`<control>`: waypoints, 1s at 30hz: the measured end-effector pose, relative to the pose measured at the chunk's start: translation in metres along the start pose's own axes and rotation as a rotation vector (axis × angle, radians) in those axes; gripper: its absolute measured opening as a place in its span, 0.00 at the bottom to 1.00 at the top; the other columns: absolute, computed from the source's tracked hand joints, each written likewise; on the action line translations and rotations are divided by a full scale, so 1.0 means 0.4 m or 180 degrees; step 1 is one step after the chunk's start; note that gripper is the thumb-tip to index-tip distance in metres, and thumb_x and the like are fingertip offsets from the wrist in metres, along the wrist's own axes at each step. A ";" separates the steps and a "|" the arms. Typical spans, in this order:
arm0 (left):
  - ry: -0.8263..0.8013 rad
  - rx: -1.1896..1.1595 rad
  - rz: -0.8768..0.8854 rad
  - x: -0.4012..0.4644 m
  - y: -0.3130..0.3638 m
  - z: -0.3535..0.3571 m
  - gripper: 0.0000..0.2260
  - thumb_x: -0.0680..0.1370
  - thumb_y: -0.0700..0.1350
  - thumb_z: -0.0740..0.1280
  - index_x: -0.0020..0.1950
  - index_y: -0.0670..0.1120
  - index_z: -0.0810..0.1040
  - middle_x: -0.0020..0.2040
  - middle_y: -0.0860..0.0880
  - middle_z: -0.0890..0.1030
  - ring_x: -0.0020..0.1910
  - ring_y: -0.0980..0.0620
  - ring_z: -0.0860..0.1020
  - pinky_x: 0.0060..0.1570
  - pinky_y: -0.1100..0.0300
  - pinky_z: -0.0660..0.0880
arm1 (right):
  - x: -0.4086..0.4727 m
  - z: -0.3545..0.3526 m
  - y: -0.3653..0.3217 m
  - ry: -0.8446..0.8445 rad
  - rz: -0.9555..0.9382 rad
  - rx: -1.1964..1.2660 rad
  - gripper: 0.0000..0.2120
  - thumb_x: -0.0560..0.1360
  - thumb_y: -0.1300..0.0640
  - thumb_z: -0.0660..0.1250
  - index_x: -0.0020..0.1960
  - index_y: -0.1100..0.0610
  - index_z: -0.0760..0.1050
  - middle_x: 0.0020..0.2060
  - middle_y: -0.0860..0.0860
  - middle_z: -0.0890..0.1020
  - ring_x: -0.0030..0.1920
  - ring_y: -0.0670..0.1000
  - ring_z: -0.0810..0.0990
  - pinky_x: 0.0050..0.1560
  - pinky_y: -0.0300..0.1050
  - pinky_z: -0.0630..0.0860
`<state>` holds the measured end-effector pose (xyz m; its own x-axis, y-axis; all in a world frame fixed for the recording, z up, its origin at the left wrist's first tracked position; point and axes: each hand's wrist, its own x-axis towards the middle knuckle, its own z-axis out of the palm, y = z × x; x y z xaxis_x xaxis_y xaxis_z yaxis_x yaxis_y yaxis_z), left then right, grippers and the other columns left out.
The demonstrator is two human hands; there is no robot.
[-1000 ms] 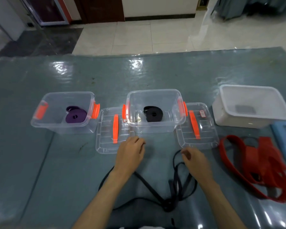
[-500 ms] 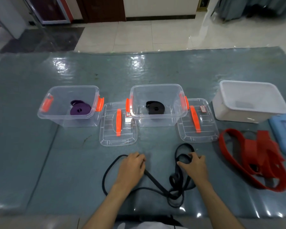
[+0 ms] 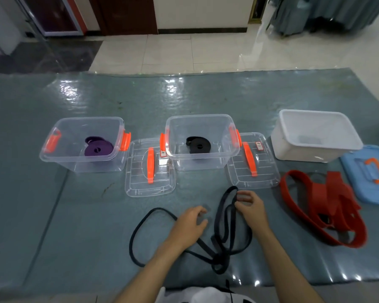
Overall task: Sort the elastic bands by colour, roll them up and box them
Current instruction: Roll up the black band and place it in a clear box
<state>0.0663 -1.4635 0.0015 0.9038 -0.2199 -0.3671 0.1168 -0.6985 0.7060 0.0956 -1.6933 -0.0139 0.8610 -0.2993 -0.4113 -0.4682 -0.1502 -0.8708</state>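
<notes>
— Where is the loose black elastic band (image 3: 222, 217) relative to the hands?

— It sprawls on the grey-green table cover (image 3: 53, 215) between and around both wrists. One big loop lies out to the left of the left hand (image 3: 189, 226); narrower loops run up between the two hands, and the strands cross in a tangle near the table's front edge.

— What are the hands doing?

— The right hand (image 3: 251, 207) has its fingertips curled in, pinching the top of the tall narrow loop. The left hand sits over a strand with fingers loosely bent; I cannot tell if it actually holds the band.

— And the boxes?

— Left, a clear box (image 3: 83, 145) with orange latches has rolled purple bands (image 3: 97, 147) inside. In the middle, a second clear box (image 3: 202, 141) holds a rolled black band (image 3: 198, 145). A clear lid (image 3: 150, 169) with an orange handle lies flat between them, another clear lid (image 3: 253, 162) just right of the middle box.

— Further right?

— A white tub (image 3: 315, 136), a blue lid (image 3: 369, 176) beside it, and a heap of wide red bands (image 3: 328, 204) in front, well apart from the right hand.
</notes>
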 end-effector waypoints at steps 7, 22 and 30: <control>-0.0215 -0.1834 -0.0558 0.048 0.072 0.033 0.17 0.78 0.54 0.76 0.64 0.54 0.77 0.55 0.50 0.85 0.54 0.54 0.82 0.57 0.55 0.80 | -0.041 0.034 -0.108 -0.1085 -0.0112 0.0280 0.16 0.76 0.74 0.70 0.60 0.62 0.79 0.52 0.62 0.86 0.47 0.55 0.84 0.49 0.52 0.82; 0.0276 -0.0833 0.0386 0.001 0.085 -0.139 0.15 0.77 0.42 0.72 0.60 0.58 0.79 0.44 0.57 0.80 0.42 0.54 0.80 0.47 0.57 0.79 | -0.039 0.102 -0.167 -0.1301 -0.1327 -0.0103 0.10 0.80 0.56 0.73 0.61 0.51 0.84 0.59 0.45 0.86 0.64 0.43 0.81 0.68 0.46 0.78; 0.0305 -0.1236 0.0697 -0.010 0.097 -0.265 0.12 0.76 0.38 0.74 0.57 0.52 0.84 0.45 0.55 0.83 0.44 0.56 0.79 0.50 0.57 0.77 | -0.045 0.125 -0.283 -0.1346 -0.1670 0.0174 0.09 0.72 0.47 0.80 0.46 0.48 0.83 0.47 0.50 0.89 0.51 0.50 0.88 0.57 0.50 0.85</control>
<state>0.1109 -1.4176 0.0945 0.9563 -0.2572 -0.1392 0.0480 -0.3314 0.9423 0.1429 -1.6237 0.0787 0.9805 0.1964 0.0093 0.0342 -0.1239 -0.9917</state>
